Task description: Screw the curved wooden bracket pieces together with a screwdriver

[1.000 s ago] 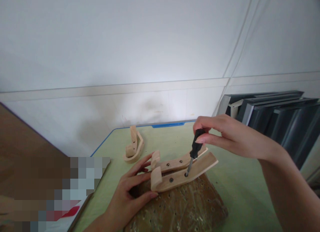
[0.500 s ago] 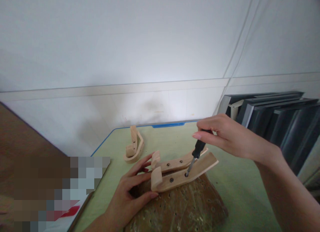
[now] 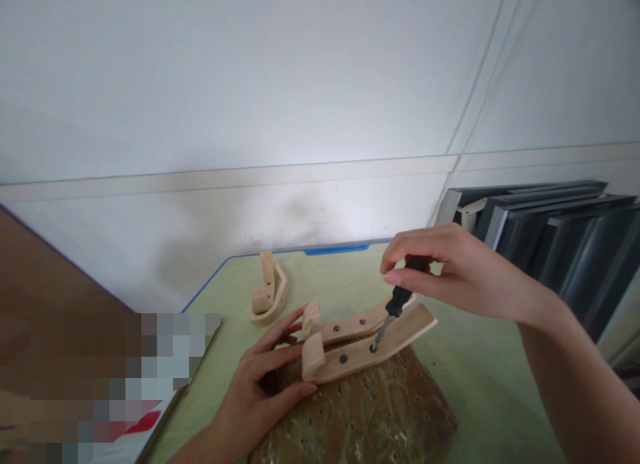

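Observation:
My right hand (image 3: 433, 267) grips the black handle of a screwdriver (image 3: 400, 297) with thumb and fingers. Its metal tip sits in the right-hand screw hole of the nearer wooden hook (image 3: 360, 357). A second wooden hook (image 3: 347, 330) lies alongside, just behind it. Each has a raised block at its left end and an upturned right end, with two dark screw holes between. My left hand (image 3: 265, 377) steadies the left ends, thumb at the near hook and fingers reaching toward the far one. Under the hooks is a brown, tape-wrapped block (image 3: 370, 411) with many small holes.
More wooden hook pieces (image 3: 270, 294) lie on the green tabletop (image 3: 220, 297), behind my left hand. A white wall (image 3: 320, 204) stands behind the table's blue edge. Dark panels (image 3: 560, 231) lean at the right. Brown board (image 3: 60, 284) and a blurred patch fill the left.
My right hand has shifted and turned slightly about the screwdriver handle, its fingers reaching a little farther left. The tip stays in the same hole. My left hand and the hooks hold still.

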### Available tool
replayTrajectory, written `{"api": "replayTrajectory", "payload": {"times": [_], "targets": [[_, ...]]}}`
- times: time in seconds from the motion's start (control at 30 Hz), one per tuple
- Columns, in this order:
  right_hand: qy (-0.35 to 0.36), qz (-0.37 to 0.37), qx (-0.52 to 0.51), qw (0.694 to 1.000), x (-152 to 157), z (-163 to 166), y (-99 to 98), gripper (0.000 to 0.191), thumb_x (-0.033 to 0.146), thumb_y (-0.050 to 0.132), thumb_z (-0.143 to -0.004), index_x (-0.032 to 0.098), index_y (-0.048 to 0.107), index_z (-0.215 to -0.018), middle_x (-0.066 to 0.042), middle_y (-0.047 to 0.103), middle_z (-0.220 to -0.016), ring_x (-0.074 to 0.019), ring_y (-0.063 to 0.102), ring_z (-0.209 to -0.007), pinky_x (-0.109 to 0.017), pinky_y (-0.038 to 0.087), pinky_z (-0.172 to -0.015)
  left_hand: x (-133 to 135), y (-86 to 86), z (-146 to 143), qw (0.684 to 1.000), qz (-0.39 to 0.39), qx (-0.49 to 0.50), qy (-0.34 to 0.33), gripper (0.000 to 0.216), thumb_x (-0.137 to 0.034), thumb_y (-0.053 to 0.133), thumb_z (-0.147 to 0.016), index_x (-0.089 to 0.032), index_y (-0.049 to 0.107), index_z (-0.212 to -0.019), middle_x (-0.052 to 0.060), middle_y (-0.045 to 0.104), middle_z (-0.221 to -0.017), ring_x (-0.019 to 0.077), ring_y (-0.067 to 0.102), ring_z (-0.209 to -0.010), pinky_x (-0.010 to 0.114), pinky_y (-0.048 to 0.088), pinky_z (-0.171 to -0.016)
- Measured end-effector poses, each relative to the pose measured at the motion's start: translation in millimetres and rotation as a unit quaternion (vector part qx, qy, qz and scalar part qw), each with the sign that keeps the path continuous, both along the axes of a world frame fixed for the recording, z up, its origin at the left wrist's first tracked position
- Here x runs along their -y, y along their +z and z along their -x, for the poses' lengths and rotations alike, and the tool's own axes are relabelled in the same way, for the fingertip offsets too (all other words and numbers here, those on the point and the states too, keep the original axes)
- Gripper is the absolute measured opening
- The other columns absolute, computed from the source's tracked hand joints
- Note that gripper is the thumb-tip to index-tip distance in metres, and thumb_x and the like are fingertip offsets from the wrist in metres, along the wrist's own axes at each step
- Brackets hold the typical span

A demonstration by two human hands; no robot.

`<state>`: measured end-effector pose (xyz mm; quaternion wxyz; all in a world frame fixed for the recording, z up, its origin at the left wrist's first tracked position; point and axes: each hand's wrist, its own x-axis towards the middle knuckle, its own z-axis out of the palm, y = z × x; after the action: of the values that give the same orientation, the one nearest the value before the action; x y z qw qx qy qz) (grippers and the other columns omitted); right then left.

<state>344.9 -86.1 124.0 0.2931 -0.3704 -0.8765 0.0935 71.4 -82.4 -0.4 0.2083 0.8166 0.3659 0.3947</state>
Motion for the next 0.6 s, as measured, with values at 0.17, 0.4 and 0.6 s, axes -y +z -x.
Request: {"api": "replayTrajectory", "payload": {"times": [0.17,0.4,0.6], "targets": [[0.066,0.027,-0.011,0.997,5.7,-10.9,8.2,0.02,0.023,0.051,-0.083,0.016,0.058,-0.1,-0.003,0.062,-0.092,-0.0103,0.057,-0.076,-0.021,0.044,-0.066,0.9,0.5,-0.8,1.0,0.005,0.01,0.011,0.026,-0.031,0.071,-0.063,-0.027,0.069,-0.088,0.006,0.049,-0.129,0.0252,0.057,-0.101,0.037,0.049,-0.083],[0.077,0.029,-0.002,0.997,8.3,-22.3,11.8,0.026,0.016,0.051,-0.083,0.019,0.059,-0.107,-0.004,0.064,-0.102,-0.0145,0.058,-0.094,-0.023,0.045,-0.079,0.6,2.7,0.7,1.0,0.005,-0.012,0.005,0.026,-0.031,0.07,-0.063,-0.027,0.069,-0.088,0.006,0.047,-0.13,0.0248,0.057,-0.1,0.038,0.048,-0.084],[0.085,0.023,-0.016,0.996,4.9,-22.9,10.4,0.023,0.018,0.054,-0.082,0.017,0.062,-0.104,-0.004,0.065,-0.098,-0.0123,0.06,-0.088,-0.021,0.046,-0.075,0.8,0.4,-1.3,1.0,0.008,0.013,0.005,0.025,-0.031,0.07,-0.063,-0.027,0.069,-0.087,0.005,0.048,-0.129,0.0243,0.056,-0.101,0.037,0.047,-0.086]]}}
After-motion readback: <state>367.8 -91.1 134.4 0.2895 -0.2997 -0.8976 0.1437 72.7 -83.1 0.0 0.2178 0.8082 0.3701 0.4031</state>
